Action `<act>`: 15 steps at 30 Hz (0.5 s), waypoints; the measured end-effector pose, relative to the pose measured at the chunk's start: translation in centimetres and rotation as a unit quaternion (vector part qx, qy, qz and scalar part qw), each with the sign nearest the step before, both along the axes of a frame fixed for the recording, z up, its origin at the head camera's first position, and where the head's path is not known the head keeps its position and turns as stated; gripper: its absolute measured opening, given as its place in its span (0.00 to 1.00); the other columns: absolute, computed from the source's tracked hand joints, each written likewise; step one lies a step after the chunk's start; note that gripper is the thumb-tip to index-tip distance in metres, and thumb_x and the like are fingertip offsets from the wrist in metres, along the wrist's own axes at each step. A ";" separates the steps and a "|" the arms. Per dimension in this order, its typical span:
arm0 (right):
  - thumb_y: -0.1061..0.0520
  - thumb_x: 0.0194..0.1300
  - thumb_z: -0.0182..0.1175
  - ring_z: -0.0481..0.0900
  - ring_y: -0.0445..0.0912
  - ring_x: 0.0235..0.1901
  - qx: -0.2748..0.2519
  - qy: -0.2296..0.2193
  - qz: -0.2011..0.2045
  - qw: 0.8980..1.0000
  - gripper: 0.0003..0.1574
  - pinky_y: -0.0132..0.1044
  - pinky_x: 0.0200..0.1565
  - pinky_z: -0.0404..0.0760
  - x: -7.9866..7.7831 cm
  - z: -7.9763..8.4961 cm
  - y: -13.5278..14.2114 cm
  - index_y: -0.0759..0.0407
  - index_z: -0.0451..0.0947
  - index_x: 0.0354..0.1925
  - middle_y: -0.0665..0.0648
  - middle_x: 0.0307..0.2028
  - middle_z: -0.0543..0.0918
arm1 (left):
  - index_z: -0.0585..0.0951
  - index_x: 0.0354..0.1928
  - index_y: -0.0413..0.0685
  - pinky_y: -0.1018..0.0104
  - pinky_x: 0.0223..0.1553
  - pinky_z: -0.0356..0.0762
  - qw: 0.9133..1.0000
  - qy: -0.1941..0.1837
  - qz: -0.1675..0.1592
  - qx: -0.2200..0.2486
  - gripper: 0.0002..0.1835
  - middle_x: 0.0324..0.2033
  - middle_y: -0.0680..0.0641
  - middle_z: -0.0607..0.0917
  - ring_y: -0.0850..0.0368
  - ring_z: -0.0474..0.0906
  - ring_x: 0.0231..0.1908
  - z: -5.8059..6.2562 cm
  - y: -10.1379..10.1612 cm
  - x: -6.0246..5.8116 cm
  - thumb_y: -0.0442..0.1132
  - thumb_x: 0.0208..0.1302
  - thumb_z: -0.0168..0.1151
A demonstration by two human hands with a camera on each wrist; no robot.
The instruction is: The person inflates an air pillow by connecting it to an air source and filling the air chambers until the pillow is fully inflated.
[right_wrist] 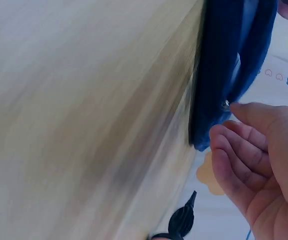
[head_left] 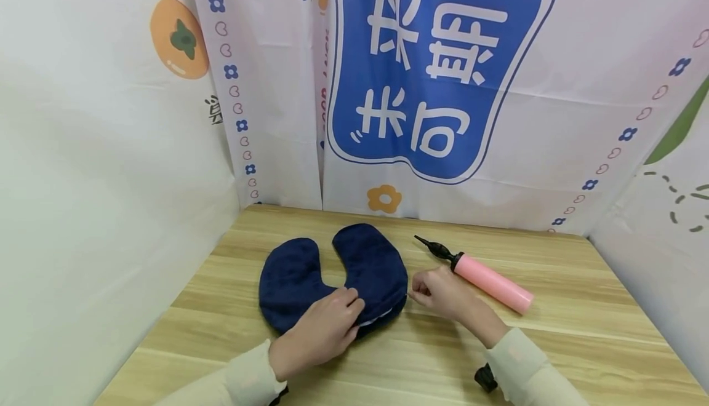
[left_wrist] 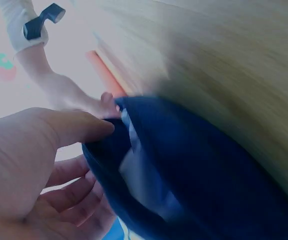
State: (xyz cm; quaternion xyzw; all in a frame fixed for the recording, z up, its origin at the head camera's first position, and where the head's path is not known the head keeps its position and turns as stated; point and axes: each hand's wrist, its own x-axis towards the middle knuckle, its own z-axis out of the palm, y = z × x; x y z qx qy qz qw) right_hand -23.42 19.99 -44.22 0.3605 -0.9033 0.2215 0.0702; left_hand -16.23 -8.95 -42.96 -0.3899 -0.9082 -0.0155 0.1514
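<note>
A navy U-shaped neck pillow (head_left: pixel 371 264) lies on the table, its two ends pointing away from me. Along its near right edge the zipper is open, and a pale inner layer (left_wrist: pixel 144 182) shows in the gap. My left hand (head_left: pixel 324 326) pinches the cover's upper edge beside this opening, thumb on one face and fingers on the other. At the right end of the opening my right hand (head_left: pixel 443 295) pinches the small shiny zipper pull (right_wrist: pixel 226 104) between thumb and forefinger, the other fingers curled.
A pink hand pump (head_left: pixel 493 282) with a black nozzle lies just behind my right hand. The wood-grain table (head_left: pixel 221 307) is bounded by a printed cloth backdrop (head_left: pixel 288 117) at the back and white side walls.
</note>
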 end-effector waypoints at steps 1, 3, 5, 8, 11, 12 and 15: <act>0.61 0.68 0.70 0.72 0.29 0.21 0.003 0.002 0.004 1.000 0.09 0.26 0.27 0.75 0.1 0.1 0.1 0.55 0.83 0.30 0.46 0.23 0.83 | 0.86 0.47 0.49 0.67 0.41 0.84 1.000 -0.009 0.000 0.003 0.12 0.38 0.53 0.82 0.59 0.78 0.39 0.0 -0.6 0.1 0.43 0.65 0.75; 0.61 0.67 0.72 0.77 0.32 0.25 0.009 0.012 0.013 1.000 0.06 0.27 0.28 0.78 0.4 0.6 0.2 0.57 0.83 0.33 0.48 0.26 0.86 | 0.85 0.47 0.49 0.67 0.41 0.84 1.000 -0.023 -0.004 0.011 0.13 0.39 0.53 0.82 0.60 0.78 0.40 -0.1 -1.7 0.1 0.44 0.65 0.75; 0.60 0.66 0.73 0.83 0.38 0.29 0.020 0.027 0.025 0.999 0.06 0.31 0.33 0.82 0.7 1.2 0.0 0.59 0.86 0.40 0.52 0.32 0.89 | 0.85 0.48 0.49 0.67 0.42 0.84 0.999 -0.034 -0.008 0.015 0.13 0.41 0.53 0.82 0.60 0.78 0.41 -0.1 -2.7 0.1 0.44 0.66 0.75; 0.58 0.66 0.74 0.88 0.45 0.38 0.045 0.069 0.059 0.995 0.13 0.36 0.40 0.87 1.0 2.2 -0.7 0.60 0.86 0.47 0.55 0.39 0.91 | 0.85 0.47 0.51 0.68 0.41 0.83 0.998 -0.057 -0.008 0.022 0.12 0.41 0.54 0.82 0.61 0.77 0.40 -0.3 -3.9 0.1 0.45 0.66 0.75; 0.56 0.66 0.74 0.89 0.47 0.45 0.077 0.095 0.091 0.988 0.17 0.40 0.46 0.89 1.3 2.7 -1.7 0.61 0.86 0.51 0.56 0.45 0.91 | 0.84 0.47 0.52 0.69 0.40 0.82 0.996 -0.087 -0.008 0.032 0.12 0.41 0.55 0.81 0.63 0.75 0.39 -0.4 -4.4 0.0 0.44 0.66 0.75; 0.55 0.66 0.74 0.89 0.47 0.46 0.090 0.094 0.096 0.987 0.18 0.40 0.48 0.89 1.4 2.7 -2.0 0.61 0.86 0.52 0.55 0.46 0.91 | 0.84 0.47 0.52 0.69 0.40 0.81 0.994 -0.098 -0.010 0.036 0.12 0.40 0.55 0.81 0.63 0.74 0.38 -0.5 -4.4 0.0 0.44 0.66 0.75; 0.55 0.66 0.74 0.88 0.46 0.47 0.130 0.077 0.106 0.983 0.19 0.39 0.49 0.88 1.4 2.2 -3.0 0.60 0.86 0.52 0.55 0.47 0.90 | 0.84 0.46 0.52 0.70 0.40 0.81 0.990 -0.135 -0.017 0.048 0.10 0.40 0.55 0.82 0.65 0.74 0.38 -0.8 -4.4 -0.3 0.43 0.67 0.74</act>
